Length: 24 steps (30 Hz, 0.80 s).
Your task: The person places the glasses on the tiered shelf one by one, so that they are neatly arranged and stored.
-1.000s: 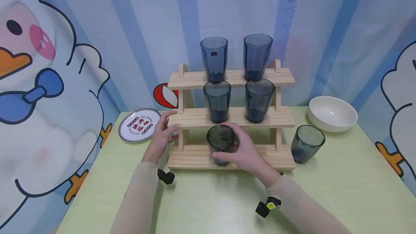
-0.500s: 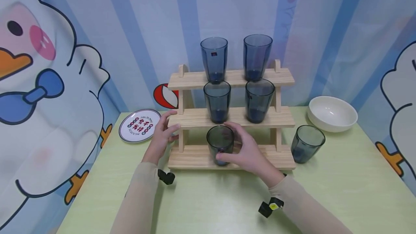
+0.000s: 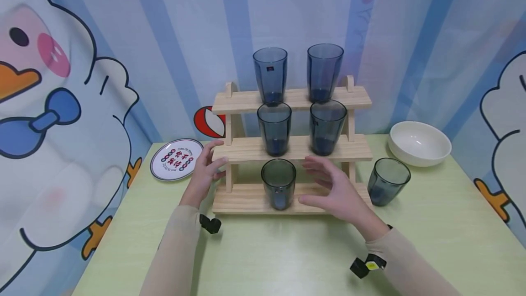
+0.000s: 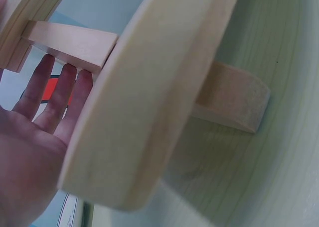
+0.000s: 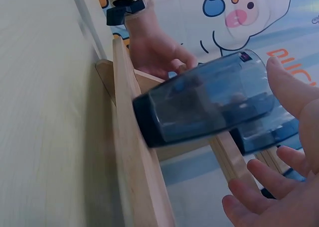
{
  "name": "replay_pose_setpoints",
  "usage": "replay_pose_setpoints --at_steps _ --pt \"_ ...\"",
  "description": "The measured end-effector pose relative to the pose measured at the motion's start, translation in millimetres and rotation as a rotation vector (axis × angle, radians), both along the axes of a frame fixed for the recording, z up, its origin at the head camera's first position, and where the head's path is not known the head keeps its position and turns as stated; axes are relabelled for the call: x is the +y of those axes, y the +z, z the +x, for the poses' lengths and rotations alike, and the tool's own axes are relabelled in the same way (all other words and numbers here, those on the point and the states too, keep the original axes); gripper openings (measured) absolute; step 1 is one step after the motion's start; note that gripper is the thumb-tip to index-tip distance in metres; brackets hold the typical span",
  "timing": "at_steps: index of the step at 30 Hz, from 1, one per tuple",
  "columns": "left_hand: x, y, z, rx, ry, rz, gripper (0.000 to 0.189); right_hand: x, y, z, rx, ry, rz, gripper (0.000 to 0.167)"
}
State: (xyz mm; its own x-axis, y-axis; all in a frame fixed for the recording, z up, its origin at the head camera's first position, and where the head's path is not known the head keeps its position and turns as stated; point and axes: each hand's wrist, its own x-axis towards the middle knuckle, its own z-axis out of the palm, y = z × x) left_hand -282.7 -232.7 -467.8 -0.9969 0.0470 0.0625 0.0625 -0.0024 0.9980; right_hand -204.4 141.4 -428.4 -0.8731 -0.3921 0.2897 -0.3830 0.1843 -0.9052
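Observation:
A blue-grey drinking glass (image 3: 278,186) stands upright on the bottom shelf of a three-tier wooden rack (image 3: 246,200). To its right my right hand (image 3: 334,191) is spread, thumb and fingers apart, touching nothing; the right wrist view shows a gap between this hand (image 5: 279,187) and the glass (image 5: 199,107). My left hand (image 3: 205,172) holds the left end of the rack's middle shelf. In the left wrist view several fingertips of that hand (image 4: 35,147) rest against the wooden support post (image 4: 75,43).
Two glasses stand on the top shelf and two on the middle one (image 3: 274,129). Another glass (image 3: 388,182) is on the table right of the rack, near a white bowl (image 3: 419,144). A printed plate (image 3: 174,159) lies at left. A cartoon curtain (image 3: 185,35) hangs behind.
My right hand has let go of the bottom-shelf glass and moved right, its fingers spreading. The glass stays where it was, and the left hand has kept its place on the rack.

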Motion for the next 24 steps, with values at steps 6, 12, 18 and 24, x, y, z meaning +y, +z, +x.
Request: replay_pose_setpoints --at_steps 6,12,18,24 --pt "0.3 -0.5 -0.8 -0.005 0.003 -0.009 0.055 27 6.2 7.7 0.029 -0.030 0.003 0.080" --pt "-0.7 -0.8 -1.0 -0.002 0.011 -0.010 0.053 52 16.6 18.8 0.089 -0.107 0.053 0.077" --pt "-0.3 -0.2 0.7 -0.008 0.006 0.001 0.054 76 25.5 29.7 0.164 -0.194 0.086 0.076" --pt "-0.6 0.4 0.9 -0.007 0.007 -0.002 0.053 99 27.4 31.9 0.263 -0.337 0.123 0.081"
